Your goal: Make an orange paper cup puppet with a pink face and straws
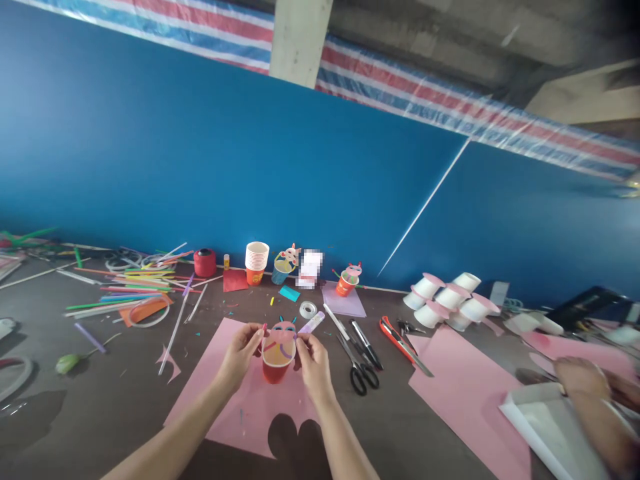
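A red paper cup (277,372) with a white rim is held between my two hands over a pink sheet of paper (223,387). From its mouth rises a pink paper animal head (283,331) with blue horn-like pieces on top. Thin pink and purple strips show at the inside of the cup. My left hand (244,347) pinches the left side at the rim, by a small red tip. On the opposite side, the fingers of my right hand (313,363) close at the rim; exactly what lies between the fingertips is partly hidden.
Black scissors (364,377), pens and an orange cutter (397,340) lie to the right. Behind stand stacked cups (257,257) and a finished-looking cup figure (346,283). Straws (145,287) are heaped left. Another person's blurred hand (583,380) works at far right.
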The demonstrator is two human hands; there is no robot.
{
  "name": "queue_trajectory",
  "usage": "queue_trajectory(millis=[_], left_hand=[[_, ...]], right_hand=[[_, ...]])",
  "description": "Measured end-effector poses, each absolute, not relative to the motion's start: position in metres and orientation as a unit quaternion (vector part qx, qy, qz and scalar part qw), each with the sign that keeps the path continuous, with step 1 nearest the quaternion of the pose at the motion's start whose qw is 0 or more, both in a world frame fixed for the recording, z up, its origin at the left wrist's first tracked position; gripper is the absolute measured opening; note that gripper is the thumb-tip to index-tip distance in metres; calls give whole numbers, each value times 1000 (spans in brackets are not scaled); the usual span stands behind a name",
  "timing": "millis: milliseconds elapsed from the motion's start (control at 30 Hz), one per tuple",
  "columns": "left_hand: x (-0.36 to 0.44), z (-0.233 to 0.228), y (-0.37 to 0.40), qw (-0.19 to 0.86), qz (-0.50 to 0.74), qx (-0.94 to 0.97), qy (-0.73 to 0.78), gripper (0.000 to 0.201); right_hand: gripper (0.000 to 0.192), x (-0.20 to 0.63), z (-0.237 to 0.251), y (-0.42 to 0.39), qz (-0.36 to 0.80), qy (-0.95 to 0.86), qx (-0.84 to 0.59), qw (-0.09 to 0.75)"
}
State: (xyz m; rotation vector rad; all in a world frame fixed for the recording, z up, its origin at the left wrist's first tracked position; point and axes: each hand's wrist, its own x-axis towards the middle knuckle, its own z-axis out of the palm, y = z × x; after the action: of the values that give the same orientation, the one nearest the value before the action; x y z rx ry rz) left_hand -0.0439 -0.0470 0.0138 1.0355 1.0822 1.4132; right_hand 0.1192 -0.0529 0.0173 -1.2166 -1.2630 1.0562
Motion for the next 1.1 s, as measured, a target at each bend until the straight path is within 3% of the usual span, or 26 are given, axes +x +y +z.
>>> queue_trajectory(millis=[1100], left_hand=[[-51,32,-44,431,493,536,532,22]], right_hand=[[25,131,35,-46,436,-594,-492,463]])
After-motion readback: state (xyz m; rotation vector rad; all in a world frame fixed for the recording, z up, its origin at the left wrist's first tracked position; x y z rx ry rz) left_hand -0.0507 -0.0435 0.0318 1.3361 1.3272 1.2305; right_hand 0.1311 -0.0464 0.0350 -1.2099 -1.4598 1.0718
